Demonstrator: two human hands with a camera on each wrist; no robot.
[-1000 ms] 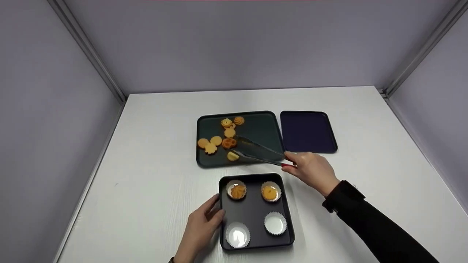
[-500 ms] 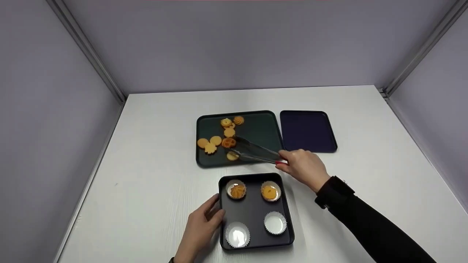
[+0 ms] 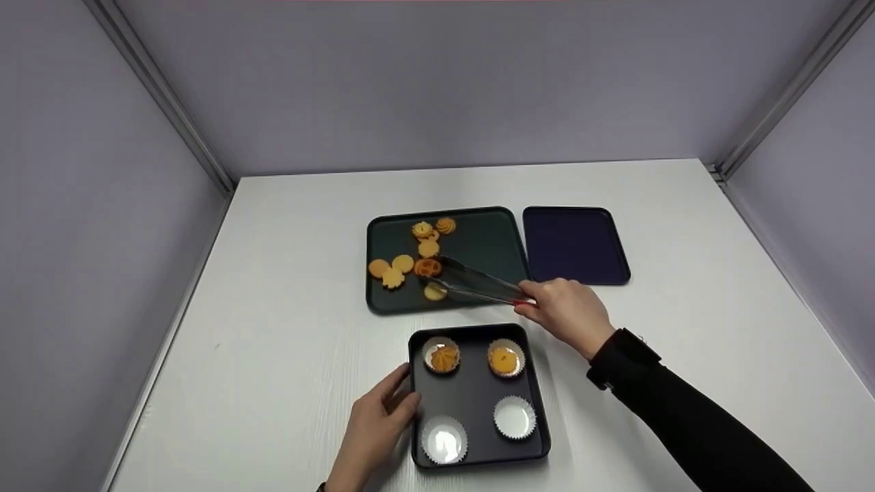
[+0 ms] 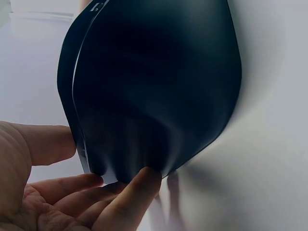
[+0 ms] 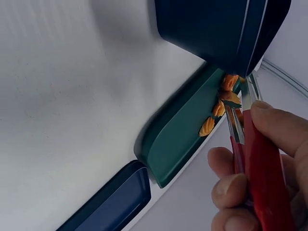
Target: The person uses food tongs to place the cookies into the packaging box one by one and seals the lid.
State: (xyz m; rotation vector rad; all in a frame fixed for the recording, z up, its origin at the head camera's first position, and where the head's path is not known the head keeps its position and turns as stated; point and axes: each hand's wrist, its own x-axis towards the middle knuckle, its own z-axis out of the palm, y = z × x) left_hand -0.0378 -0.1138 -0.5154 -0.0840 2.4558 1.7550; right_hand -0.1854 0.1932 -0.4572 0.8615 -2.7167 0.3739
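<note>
My right hand (image 3: 571, 314) grips metal tongs (image 3: 475, 295) by their red handles (image 5: 264, 178). The tongs reach over the green tray (image 3: 489, 239), their tips on either side of a brown pretzel-shaped cookie (image 3: 428, 267). A pale round cookie (image 3: 435, 292) lies under the nearer arm. My left hand (image 3: 377, 420) holds the left wall of a deep dark baking pan (image 3: 465, 403), thumb at the rim and fingertips against the outside. White paper cups stand in the pan's corners; the back left cup (image 3: 431, 347) and back right cup (image 3: 521, 355) each hold a cookie.
Several more cookies (image 3: 402, 264) lie on the left half of the green tray. A smaller dark blue tray (image 3: 575, 242) stands right beside it. The front left cup (image 3: 444, 441) and front right cup (image 3: 515, 417) are bare. Grey panels (image 3: 437, 89) rise around the white table (image 3: 273, 307).
My right hand has slid a little to the left and up along the tongs' direction, and the tongs' tips sit closer about the pretzel-shaped cookie. The left hand and pan have stayed put.
</note>
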